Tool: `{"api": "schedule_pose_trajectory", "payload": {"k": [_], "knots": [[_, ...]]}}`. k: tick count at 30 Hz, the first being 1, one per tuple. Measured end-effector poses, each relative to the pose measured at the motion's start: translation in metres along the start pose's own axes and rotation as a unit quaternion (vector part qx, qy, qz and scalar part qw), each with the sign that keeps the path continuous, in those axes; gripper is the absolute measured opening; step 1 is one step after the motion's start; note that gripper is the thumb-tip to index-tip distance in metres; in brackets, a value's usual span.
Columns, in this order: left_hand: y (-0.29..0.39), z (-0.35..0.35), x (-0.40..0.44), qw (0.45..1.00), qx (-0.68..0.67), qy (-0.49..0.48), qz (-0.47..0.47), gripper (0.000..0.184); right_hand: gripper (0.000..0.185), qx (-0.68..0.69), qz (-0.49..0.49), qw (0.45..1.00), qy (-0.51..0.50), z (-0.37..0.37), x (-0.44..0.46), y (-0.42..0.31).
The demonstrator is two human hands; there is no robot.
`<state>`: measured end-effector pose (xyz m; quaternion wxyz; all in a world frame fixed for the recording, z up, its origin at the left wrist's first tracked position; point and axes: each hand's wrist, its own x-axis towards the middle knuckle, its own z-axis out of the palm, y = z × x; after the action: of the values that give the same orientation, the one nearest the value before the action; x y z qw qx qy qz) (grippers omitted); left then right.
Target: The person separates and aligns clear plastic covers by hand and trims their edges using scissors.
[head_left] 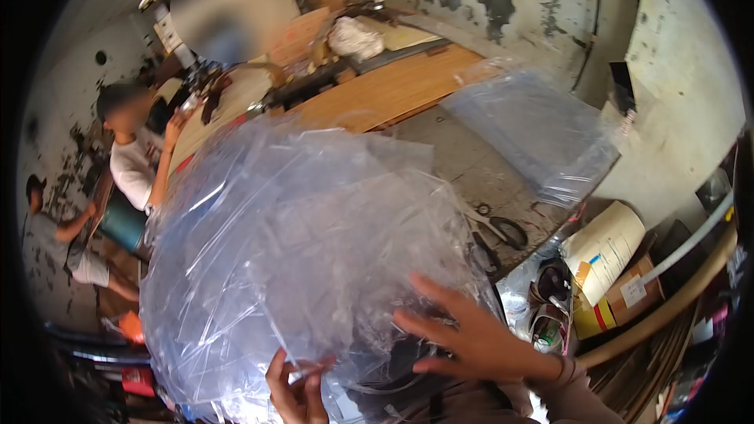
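Note:
A big heap of clear plastic sheeting (314,228) fills the middle of the view and bulges over the near side of the table. At its lower edge my left hand (297,389) pinches a bit of the sheeting between thumb and fingers. My right hand (463,338) is over the heap's lower right side, fingers spread, holding nothing. Black-handled scissors (503,232) lie on the table (440,137) just right of the heap. A flat stack of clear plastic sheets (542,133) rests at the table's right end.
A wooden board (400,86) lies across the table behind the heap. Two people (133,153) (67,235) are at the left. Below the table's right edge are a paper roll (605,247), a cardboard box (640,290) and a curved pipe (667,306).

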<state>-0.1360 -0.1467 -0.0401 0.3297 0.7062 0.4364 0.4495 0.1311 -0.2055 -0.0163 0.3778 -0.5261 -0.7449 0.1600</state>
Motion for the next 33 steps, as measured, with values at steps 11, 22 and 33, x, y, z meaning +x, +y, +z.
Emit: {"api": "schedule_pose_trajectory", "payload": {"k": [11,22,33], "knots": [[0.015,0.000,-0.012,0.986,-0.120,0.101,-0.057,0.045,0.043,-0.056,-0.017,0.997,-0.048,-0.110,0.106,0.042],[0.019,-0.024,0.000,0.945,0.324,-0.010,0.053,0.051,0.022,0.095,0.099,0.887,0.441,-0.220,0.010,0.119],[0.023,-0.006,0.003,0.905,0.411,-0.112,-0.008,0.085,0.027,0.160,0.140,0.954,0.210,-0.165,0.005,0.147]]}}
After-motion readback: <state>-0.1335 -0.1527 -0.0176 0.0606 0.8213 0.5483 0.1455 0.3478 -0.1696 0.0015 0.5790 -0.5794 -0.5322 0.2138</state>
